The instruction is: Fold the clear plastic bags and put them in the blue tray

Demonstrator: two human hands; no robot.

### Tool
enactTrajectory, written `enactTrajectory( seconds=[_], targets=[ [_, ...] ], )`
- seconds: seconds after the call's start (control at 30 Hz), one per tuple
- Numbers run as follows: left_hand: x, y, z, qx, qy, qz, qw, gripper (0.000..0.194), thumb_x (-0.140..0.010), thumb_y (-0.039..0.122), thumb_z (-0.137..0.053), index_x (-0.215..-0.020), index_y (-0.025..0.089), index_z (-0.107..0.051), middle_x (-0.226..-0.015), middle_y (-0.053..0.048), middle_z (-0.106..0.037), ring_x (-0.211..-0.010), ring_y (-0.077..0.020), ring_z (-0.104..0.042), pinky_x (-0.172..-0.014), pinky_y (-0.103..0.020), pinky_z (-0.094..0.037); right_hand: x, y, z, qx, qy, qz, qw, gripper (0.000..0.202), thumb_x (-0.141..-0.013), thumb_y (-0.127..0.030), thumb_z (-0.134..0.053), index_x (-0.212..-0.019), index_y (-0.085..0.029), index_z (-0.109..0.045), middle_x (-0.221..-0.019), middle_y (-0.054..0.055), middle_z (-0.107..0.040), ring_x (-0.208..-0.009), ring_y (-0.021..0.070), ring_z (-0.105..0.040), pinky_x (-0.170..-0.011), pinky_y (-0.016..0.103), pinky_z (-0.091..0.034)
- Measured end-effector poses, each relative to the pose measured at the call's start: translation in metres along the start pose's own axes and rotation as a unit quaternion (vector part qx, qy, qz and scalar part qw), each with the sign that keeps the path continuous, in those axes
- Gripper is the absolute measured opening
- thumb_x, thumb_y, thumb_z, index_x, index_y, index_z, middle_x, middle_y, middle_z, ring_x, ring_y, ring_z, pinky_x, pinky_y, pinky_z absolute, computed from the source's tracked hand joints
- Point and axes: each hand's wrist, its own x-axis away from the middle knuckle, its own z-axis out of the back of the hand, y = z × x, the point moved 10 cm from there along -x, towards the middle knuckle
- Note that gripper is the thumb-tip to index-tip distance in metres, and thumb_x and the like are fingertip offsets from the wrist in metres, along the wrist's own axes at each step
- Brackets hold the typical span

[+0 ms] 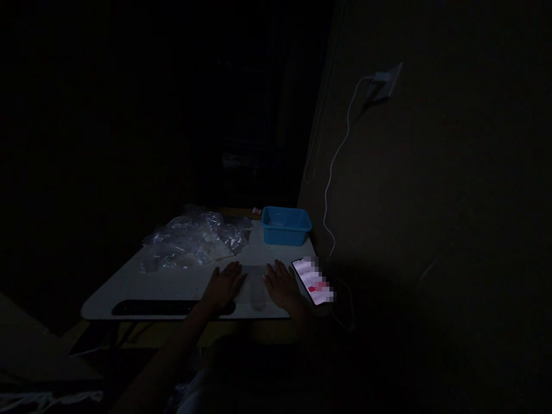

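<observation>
My left hand [223, 284] lies palm down on the white folding table [129, 282], fingers extended, just behind the black strip. My right hand [282, 286] rests flat on the table too, its fingers pointing away from me. Between the two hands is a faint, pale, see-through piece [257, 293], perhaps thin plastic; the dark hides its exact kind. Close to my right hand's outer side lies a lit phone [311, 279], its screen partly blurred out. Crumpled clear plastic [196, 238] covers the table's back left, beyond my left hand.
A blue plastic basket [284, 236] stands at the back right, with a small pinkish item [257, 211] beside it. A white cable [331, 172] runs down from a wall socket [383, 83]. A black strip [155, 307] lines the table's front edge. The room is very dark.
</observation>
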Motion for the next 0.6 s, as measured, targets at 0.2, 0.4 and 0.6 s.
enactTrajectory(
  seconds=[0.2,0.4,0.6],
  targets=[
    [0.000,0.002,0.003,-0.039,0.014,0.000,0.999,0.041,-0.086,0.027,-0.026,-0.123,0.019,-0.043,-0.133,-0.009,-0.038,-0.123,-0.0200,-0.033,-0.098,-0.046,-0.024,0.001,0.001,0.003,0.001,0.007,0.006,1.000,0.048,-0.090,-0.042,-0.020,-0.129,-0.020,-0.035,-0.137,0.011,-0.030,-0.128,0.0217,-0.021,-0.101,0.044,-0.014],
    [0.001,0.002,0.003,-0.040,0.020,0.005,0.999,0.042,-0.085,0.026,-0.028,-0.123,0.019,-0.043,-0.133,-0.009,-0.038,-0.123,-0.0209,-0.034,-0.098,-0.047,-0.025,0.000,-0.001,-0.012,-0.008,-0.038,0.071,0.997,0.038,-0.089,-0.031,-0.029,-0.126,-0.032,-0.037,-0.139,-0.002,-0.027,-0.129,0.0216,-0.017,-0.101,0.047,-0.016],
    [0.002,0.003,0.002,-0.028,0.013,0.004,1.000,0.043,-0.085,0.026,-0.027,-0.125,0.016,-0.041,-0.134,-0.011,-0.036,-0.124,-0.0214,-0.032,-0.099,-0.048,-0.023,-0.013,0.019,-0.020,-0.080,-0.031,0.042,0.995,0.042,-0.088,-0.020,-0.028,-0.128,-0.029,-0.035,-0.137,0.000,-0.031,-0.127,0.0181,-0.025,-0.102,0.043,-0.022]
  ],
)
